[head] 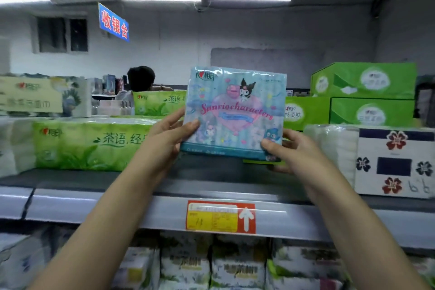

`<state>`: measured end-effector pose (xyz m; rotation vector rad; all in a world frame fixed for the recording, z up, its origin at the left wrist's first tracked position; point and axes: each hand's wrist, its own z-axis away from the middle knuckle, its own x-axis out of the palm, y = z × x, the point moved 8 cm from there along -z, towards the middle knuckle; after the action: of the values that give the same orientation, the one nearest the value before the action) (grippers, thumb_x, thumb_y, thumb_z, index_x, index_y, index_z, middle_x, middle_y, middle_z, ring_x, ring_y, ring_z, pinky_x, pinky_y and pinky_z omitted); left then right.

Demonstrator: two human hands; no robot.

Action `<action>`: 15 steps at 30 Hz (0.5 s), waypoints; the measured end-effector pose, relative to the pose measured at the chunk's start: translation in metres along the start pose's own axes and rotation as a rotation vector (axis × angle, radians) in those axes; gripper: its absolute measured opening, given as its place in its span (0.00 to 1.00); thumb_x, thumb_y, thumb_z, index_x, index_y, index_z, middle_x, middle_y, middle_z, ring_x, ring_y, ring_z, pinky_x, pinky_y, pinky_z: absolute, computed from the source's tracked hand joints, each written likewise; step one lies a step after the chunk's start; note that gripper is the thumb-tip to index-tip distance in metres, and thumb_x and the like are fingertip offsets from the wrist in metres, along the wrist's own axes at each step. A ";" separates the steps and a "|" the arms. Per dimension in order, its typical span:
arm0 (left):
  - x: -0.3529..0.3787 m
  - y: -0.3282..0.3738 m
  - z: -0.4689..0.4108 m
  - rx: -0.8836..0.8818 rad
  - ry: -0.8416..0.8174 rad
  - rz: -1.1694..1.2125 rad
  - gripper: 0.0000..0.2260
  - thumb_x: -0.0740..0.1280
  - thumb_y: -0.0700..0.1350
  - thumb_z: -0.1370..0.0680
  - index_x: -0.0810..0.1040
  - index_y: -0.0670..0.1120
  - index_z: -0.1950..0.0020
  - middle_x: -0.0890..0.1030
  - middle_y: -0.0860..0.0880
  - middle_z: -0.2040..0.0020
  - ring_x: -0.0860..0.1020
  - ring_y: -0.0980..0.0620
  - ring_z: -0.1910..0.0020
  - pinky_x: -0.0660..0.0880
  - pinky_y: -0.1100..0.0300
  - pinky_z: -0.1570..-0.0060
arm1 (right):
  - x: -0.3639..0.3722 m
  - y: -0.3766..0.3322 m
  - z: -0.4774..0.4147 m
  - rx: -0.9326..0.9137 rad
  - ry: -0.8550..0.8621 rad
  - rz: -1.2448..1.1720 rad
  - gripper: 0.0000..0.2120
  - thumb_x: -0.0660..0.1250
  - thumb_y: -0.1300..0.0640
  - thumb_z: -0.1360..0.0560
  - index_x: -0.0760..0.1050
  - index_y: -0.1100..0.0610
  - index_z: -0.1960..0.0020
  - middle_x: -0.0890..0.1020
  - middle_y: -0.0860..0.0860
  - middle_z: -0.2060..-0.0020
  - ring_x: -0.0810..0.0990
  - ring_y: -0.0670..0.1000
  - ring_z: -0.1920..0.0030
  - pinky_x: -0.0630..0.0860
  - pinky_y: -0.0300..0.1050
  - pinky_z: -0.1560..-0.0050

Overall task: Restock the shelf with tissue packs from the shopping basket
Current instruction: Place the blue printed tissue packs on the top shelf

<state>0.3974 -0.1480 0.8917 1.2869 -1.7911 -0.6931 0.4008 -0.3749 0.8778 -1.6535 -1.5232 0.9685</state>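
Observation:
A light blue tissue pack (235,110) printed with cartoon characters and pink lettering stands upright over the top shelf (146,207). My left hand (169,134) grips its lower left corner, thumb on the front. At its lower right corner my right hand (289,150) grips it the same way. The pack's bottom edge is at or just above the dark shelf surface, in a gap between other packs. The shopping basket is out of view.
A long green tissue pack (89,146) lies left of the gap, and a white pack with red and blue flowers (395,162) lies right. Green cartons (362,94) are stacked behind. A red and yellow price tag (221,216) marks the shelf edge. More packs (235,263) fill the shelf below. A person (141,80) is behind the shelf.

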 end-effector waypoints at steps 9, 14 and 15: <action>-0.004 0.033 -0.073 0.064 0.015 -0.567 0.09 0.67 0.34 0.25 0.79 0.40 0.45 0.82 0.40 0.45 0.80 0.43 0.43 0.73 0.50 0.36 | 0.016 -0.028 -0.083 0.048 -0.017 0.080 0.07 0.67 0.66 0.26 0.73 0.56 0.52 0.80 0.53 0.56 0.77 0.52 0.58 0.77 0.46 0.57; -0.025 0.041 -0.107 0.011 0.040 -0.724 0.09 0.70 0.34 0.27 0.80 0.37 0.47 0.82 0.39 0.45 0.79 0.42 0.41 0.73 0.47 0.36 | 0.039 -0.014 -0.099 0.065 -0.024 0.155 0.07 0.67 0.65 0.25 0.71 0.56 0.51 0.78 0.53 0.56 0.77 0.51 0.58 0.78 0.47 0.59; -0.027 0.043 -0.112 0.003 0.034 -0.756 0.10 0.70 0.34 0.27 0.80 0.37 0.46 0.82 0.39 0.45 0.79 0.42 0.41 0.73 0.47 0.36 | 0.044 -0.011 -0.102 0.071 -0.027 0.158 0.08 0.68 0.65 0.25 0.71 0.57 0.50 0.78 0.54 0.54 0.78 0.53 0.56 0.80 0.51 0.54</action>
<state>0.4758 -0.1059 0.9767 1.9804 -1.2430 -1.0550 0.4862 -0.3300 0.9343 -1.7359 -1.3754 1.1198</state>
